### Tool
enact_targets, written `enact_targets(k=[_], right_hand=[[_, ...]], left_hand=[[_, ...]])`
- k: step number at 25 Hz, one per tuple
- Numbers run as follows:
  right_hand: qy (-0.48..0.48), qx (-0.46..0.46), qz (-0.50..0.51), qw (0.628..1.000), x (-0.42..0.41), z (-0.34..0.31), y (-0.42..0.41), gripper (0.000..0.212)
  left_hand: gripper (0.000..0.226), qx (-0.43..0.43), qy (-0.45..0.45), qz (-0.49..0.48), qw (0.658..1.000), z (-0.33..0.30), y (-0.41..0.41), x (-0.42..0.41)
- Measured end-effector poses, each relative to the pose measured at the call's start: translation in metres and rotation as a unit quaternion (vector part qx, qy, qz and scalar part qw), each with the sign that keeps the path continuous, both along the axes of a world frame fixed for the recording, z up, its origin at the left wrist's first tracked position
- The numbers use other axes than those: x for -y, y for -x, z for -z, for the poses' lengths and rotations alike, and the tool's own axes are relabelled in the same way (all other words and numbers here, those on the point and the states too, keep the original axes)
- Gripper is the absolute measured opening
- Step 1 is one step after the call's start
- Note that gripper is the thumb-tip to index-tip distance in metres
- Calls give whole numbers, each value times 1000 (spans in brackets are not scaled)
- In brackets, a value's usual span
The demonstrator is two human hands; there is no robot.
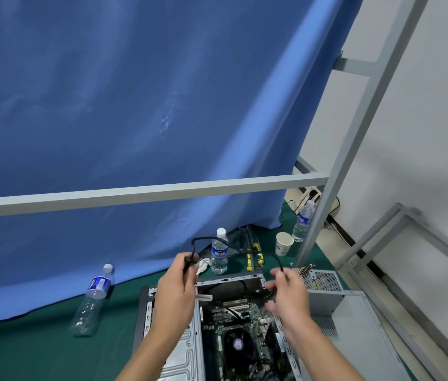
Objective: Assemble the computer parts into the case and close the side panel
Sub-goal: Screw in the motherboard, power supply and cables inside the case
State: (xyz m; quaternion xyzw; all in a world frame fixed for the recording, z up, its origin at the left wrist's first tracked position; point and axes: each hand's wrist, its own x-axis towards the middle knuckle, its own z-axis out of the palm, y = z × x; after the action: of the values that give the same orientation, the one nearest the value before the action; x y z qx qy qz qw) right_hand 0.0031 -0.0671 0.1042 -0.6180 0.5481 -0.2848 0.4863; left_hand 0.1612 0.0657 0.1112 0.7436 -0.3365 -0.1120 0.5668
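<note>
- Left hand point(174, 287) grips one end of a thin black cable point(206, 239).
- Right hand point(290, 294) pinches the other end.
- The cable arches above the open grey metal computer case point(189, 353) on the green table point(38, 353).

Open computer case point(173, 353) at near centre of table point(38, 353); power supply point(324, 292) just right of it. Upright water bottle point(219, 251) behind case, paper cup point(283, 243) farther right. Toppled bottle point(93, 301) lies left.
</note>
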Motion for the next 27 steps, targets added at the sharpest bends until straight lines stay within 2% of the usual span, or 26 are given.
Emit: enact_targets(k=[1, 4, 6, 8, 9, 12, 15, 18, 24, 27], right_hand=[[-29, 23, 4, 999, 0, -3, -1, 22], [122, -37, -27, 991, 8, -13, 2, 24], [125, -17, -54, 990, 15, -22, 4, 21], [41, 57, -47, 996, 22, -27, 6, 15], [-14, 105, -39, 994, 24, -28, 5, 13], [-181, 266, -47, 946, 27, -34, 0, 8], [-285, 371, -87, 880, 27, -38, -1, 8], [-316, 396, -112, 855, 28, -38, -1, 13], [-313, 385, -97, 863, 31, -25, 7, 16], [-256, 329, -92, 904, 37, -20, 13, 30]], left_hand=[[13, 36, -4, -3, 999, -2, 2, 0], [12, 54, -16, -24, 998, -5, -2, 3], [11, 37, -20, -34, 999, -7, -10, 3], [12, -18, -24, -4, 1000, -10, -13, 3], [13, -71, -17, 10, 997, -11, -13, 3], [16, -230, 29, 30, 972, -12, -8, 8], [17, -294, 47, 60, 953, -14, -4, 12], [19, -313, 49, 77, 945, -13, 1, 16], [20, -301, 52, 87, 948, -8, 7, 26], [23, -293, 51, 99, 950, -4, 12, 32]])
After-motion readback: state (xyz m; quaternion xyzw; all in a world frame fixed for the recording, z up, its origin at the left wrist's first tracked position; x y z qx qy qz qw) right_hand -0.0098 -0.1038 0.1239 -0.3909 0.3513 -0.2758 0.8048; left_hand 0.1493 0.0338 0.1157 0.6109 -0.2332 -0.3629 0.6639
